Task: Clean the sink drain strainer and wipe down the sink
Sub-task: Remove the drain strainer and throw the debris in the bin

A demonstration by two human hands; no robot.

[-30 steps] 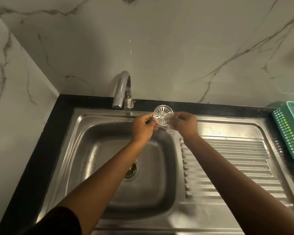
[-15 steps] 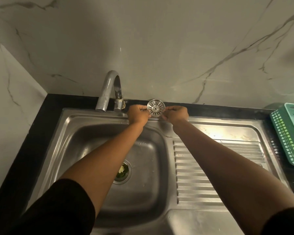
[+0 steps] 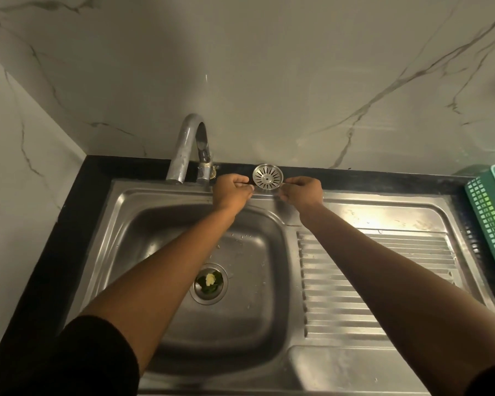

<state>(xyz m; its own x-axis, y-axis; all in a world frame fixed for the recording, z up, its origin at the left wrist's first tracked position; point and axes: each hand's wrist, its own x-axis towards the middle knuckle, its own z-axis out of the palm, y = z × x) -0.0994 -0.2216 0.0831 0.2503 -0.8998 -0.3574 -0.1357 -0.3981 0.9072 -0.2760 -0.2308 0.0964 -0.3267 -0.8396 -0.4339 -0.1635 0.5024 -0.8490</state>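
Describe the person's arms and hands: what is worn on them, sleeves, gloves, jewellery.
The left hand and right hand are bare: no gloves, and no ring, watch or bracelet shows. Both forearms are uncovered. A black left sleeve ends near the elbow; the right sleeve, also dark, barely shows at the picture's corner.

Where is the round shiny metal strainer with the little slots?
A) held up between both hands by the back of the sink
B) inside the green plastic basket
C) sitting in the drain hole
A: the round slotted metal strainer is pinched between the left hand and right hand; the drain hole holds only food scraps.
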